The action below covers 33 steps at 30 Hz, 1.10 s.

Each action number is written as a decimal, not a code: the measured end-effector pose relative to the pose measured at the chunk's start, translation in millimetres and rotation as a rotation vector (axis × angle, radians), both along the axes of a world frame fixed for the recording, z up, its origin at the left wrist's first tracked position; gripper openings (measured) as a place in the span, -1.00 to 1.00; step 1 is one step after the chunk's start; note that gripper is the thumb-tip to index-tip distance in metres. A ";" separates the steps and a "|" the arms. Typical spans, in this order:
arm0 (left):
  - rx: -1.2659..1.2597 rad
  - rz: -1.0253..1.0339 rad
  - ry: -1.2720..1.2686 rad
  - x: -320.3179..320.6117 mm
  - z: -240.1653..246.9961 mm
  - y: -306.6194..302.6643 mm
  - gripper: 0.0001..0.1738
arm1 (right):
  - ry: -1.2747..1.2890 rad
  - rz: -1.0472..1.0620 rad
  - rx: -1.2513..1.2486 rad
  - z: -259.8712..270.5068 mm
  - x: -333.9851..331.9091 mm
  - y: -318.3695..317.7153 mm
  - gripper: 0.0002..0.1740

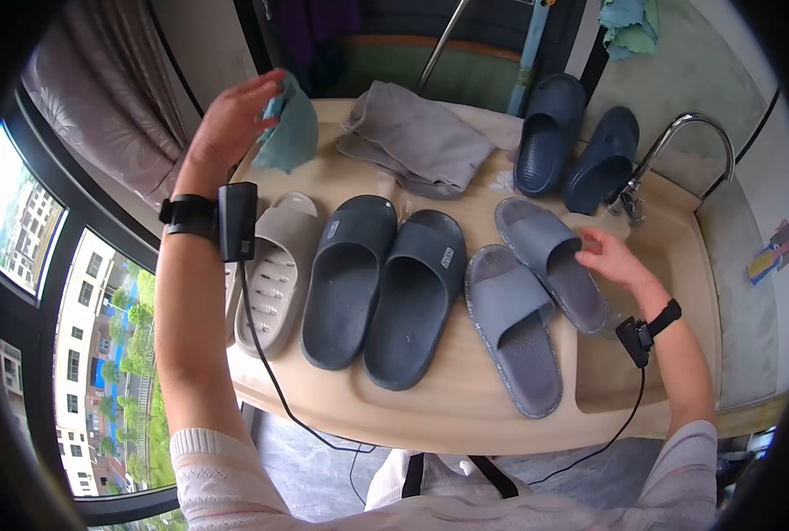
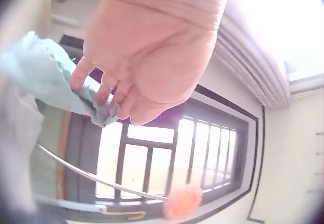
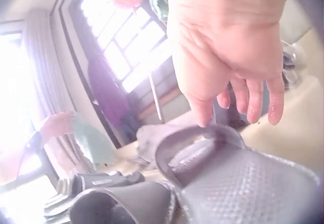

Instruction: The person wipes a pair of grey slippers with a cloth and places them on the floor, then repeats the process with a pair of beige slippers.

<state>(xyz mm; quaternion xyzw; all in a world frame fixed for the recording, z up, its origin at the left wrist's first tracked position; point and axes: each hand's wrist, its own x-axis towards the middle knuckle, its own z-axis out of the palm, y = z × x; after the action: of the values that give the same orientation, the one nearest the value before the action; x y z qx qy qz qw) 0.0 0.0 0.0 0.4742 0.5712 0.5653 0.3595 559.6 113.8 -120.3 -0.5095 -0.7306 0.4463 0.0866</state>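
My left hand [image 1: 231,119], raised over the back left of the counter, pinches a light teal cloth [image 1: 293,133] that hangs from the fingers. In the left wrist view the cloth's frayed edge [image 2: 48,80] shows, with a fold at the fingertips. My right hand [image 1: 614,258] is beside the strap of a grey slipper [image 1: 540,226], its fingers loose and fairly straight. The right wrist view has the thumb right at the strap's edge [image 3: 223,133]; the other fingers hang past it, wet at the tips. The matching grey slipper [image 1: 505,288] lies just to the left.
Dark grey slippers [image 1: 341,301] and beige ones [image 1: 275,288] stand further left on the beige counter [image 1: 448,389]. Behind lies a folded grey cloth [image 1: 421,133]. Navy slippers [image 1: 549,133] lean at the back, near the faucet [image 1: 713,124] and basin [image 1: 669,354].
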 end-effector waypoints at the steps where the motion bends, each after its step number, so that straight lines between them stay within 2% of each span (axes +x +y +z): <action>1: 0.067 -0.091 -0.035 7.1 9.1 -5.2 -0.45 | -0.012 -0.032 0.071 23.0 -9.7 -6.6 -0.23; 2: 0.137 -0.184 -0.070 15.1 17.8 -9.1 -0.47 | -0.024 -0.066 0.144 44.2 -21.0 -12.5 -0.30; 3: 0.172 -0.198 0.039 44.2 65.8 -23.3 -0.47 | 0.182 -0.053 0.152 50.4 -28.1 -26.5 -0.33; 5: 0.331 -0.471 -0.139 90.8 80.6 -38.3 -0.54 | 0.378 0.022 0.120 78.7 -31.5 -46.5 -0.36; 7: 0.367 -0.541 -0.171 146.2 97.2 -52.6 -0.55 | 0.477 0.136 0.100 107.4 -37.6 -65.2 -0.19; 9: 0.417 -0.706 -0.140 205.0 112.6 -64.2 -0.55 | 0.572 0.292 0.186 127.7 -44.8 -83.2 -0.06; 10: 0.464 -0.773 -0.182 234.2 113.5 -66.5 -0.54 | 0.687 0.296 0.219 131.6 -47.1 -95.5 -0.19; 11: 0.458 -0.778 -0.180 268.1 112.5 -69.1 -0.54 | 0.692 0.290 0.218 136.9 -46.1 -103.5 -0.19; 13: 0.391 -0.763 -0.170 334.5 102.7 -77.4 -0.53 | 0.878 0.398 -0.077 141.8 -34.7 -111.6 -0.44; 14: 0.365 -0.696 -0.164 357.0 94.3 -85.0 -0.51 | 0.871 0.392 -0.108 137.7 -20.8 -113.9 -0.44; 16: 0.328 -0.354 -0.086 388.6 62.6 -109.7 -0.55 | 1.123 0.189 -0.136 129.8 9.1 -113.9 -0.68; 17: 0.267 -0.208 -0.047 396.6 42.5 -121.9 -0.55 | 1.047 0.097 -0.098 124.2 33.5 -107.6 -0.74; 19: -0.061 0.048 0.172 396.9 -23.7 -137.2 -0.48 | 1.039 0.020 -0.122 103.5 74.6 -96.6 -0.70; 21: -0.223 0.271 0.562 404.4 -98.9 -145.1 -0.28 | 1.021 -0.025 -0.109 89.4 106.0 -101.3 -0.69; 23: -0.313 0.290 0.605 424.5 -144.9 -145.1 0.01 | 1.001 -0.062 -0.102 78.7 125.9 -119.6 -0.70; 24: -0.312 0.288 0.603 446.0 -143.5 -147.4 0.01 | 0.983 -0.103 -0.095 73.3 134.2 -129.6 -0.70; 26: -0.590 0.408 1.042 481.8 -133.8 -149.5 0.18 | 0.986 -0.124 -0.090 53.9 145.6 -142.6 -0.71; 29: -0.614 0.316 0.897 470.6 -132.7 -147.8 0.23 | 1.000 -0.155 -0.110 38.0 154.7 -160.6 -0.69; 31: -0.570 0.343 0.890 462.5 -131.7 -151.6 0.21 | 1.060 -0.227 -0.177 36.1 151.8 -174.4 -0.68; 33: -0.636 0.363 0.920 459.1 -127.7 -151.0 0.14 | 1.101 -0.246 -0.165 23.1 143.8 -182.2 -0.67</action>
<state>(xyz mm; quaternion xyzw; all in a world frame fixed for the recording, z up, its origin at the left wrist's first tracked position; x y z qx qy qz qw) 459.1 -151.0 -127.7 0.4343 0.8821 0.1550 0.0966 703.3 -68.4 -97.3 -0.2880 -0.4757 0.6884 0.4657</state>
